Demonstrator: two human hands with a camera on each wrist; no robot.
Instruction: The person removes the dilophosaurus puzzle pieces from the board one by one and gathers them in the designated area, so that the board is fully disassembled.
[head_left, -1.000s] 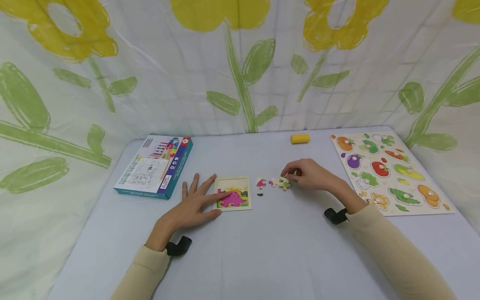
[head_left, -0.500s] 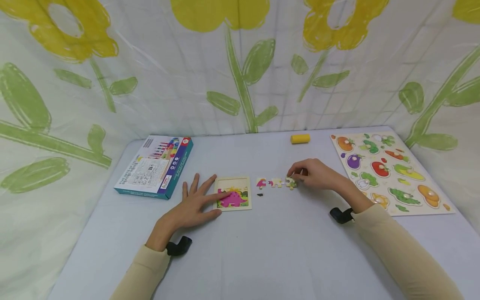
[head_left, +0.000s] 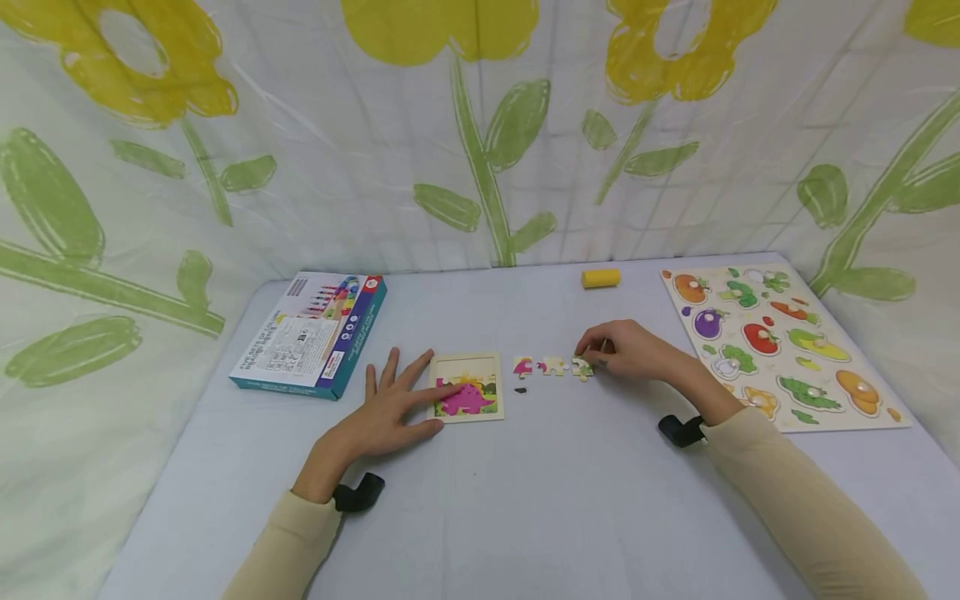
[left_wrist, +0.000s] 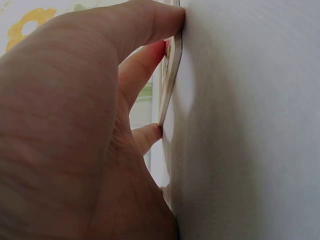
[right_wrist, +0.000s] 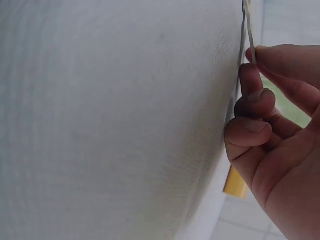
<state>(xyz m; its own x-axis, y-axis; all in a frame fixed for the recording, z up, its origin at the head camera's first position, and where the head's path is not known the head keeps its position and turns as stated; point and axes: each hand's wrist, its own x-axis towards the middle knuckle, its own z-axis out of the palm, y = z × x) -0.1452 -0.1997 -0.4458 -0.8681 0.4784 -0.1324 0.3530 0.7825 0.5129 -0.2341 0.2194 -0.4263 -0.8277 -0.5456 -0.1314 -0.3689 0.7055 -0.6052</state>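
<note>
My left hand is spread out, fingers straight, resting on the small wooden puzzle tray. Its index fingertip touches the pink dinosaur picture, and the thumb lies at the tray's lower left corner. To the right of the tray, my right hand pinches a green and white jigsaw piece between thumb and index finger. Seen edge-on in the right wrist view, that jigsaw piece is tilted slightly off the tabletop. A pink jigsaw piece and a pale jigsaw piece lie between tray and right hand.
A small dark fragment lies below the pink piece. At the back is a yellow cylinder. A flat colourful box lies at the left. The vegetable peg board lies at the right, partly behind my right forearm.
My right hand has moved a little to the right with the jigsaw piece, widening the gap to the pale piece, then stayed nearly still. The left hand has not moved.
</note>
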